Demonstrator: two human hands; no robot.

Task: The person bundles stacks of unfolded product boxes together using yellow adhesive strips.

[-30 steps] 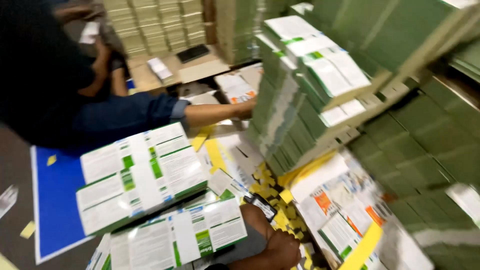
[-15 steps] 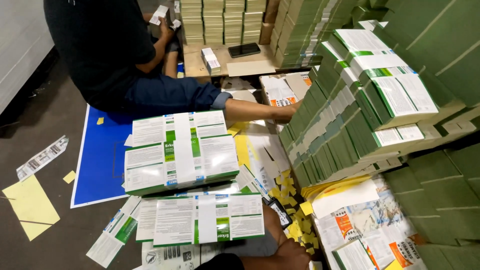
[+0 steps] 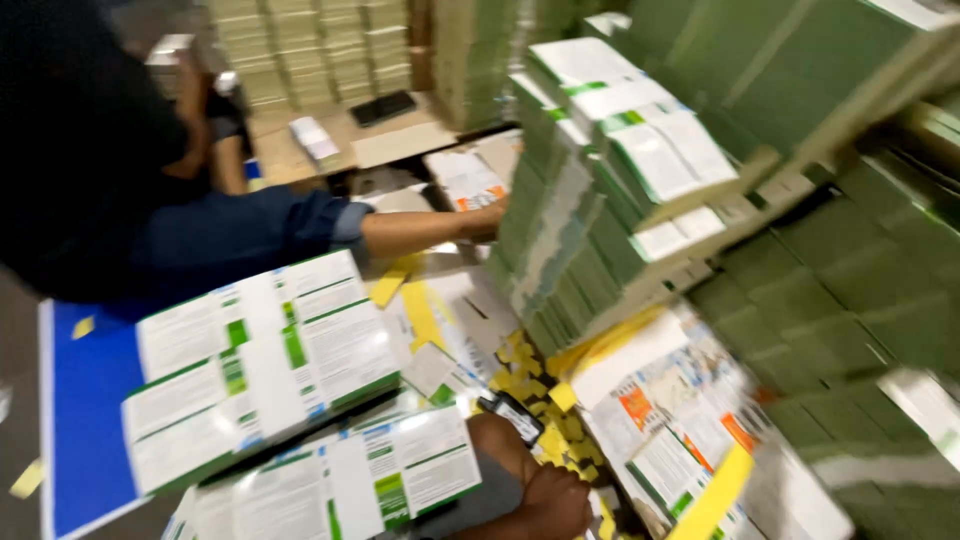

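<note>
My left hand (image 3: 560,500) is at the bottom edge with its fingers curled in and nothing visible in them. A dark wristwatch (image 3: 515,418) is on that wrist. The forearm runs back under a stack of white-and-green printed sheets (image 3: 400,480). A second, thicker stack of the same sheets (image 3: 260,360) lies just beyond it, on a blue board (image 3: 85,420). Yellow paper scraps (image 3: 535,385) lie around the hand. My right hand is out of view.
A co-worker in dark clothes (image 3: 80,150) sits at the left. Their blue-cuffed limb (image 3: 400,232) reaches to a leaning pile of green-edged bundles (image 3: 590,220). More green bundles (image 3: 850,230) fill the right side. Colourful sheets with a yellow strip (image 3: 680,430) lie below. A phone (image 3: 385,107) lies on cardboard.
The view has swung and blurred. My left hand stays by the yellow scraps, and the co-worker's limb stays against the leaning pile.
</note>
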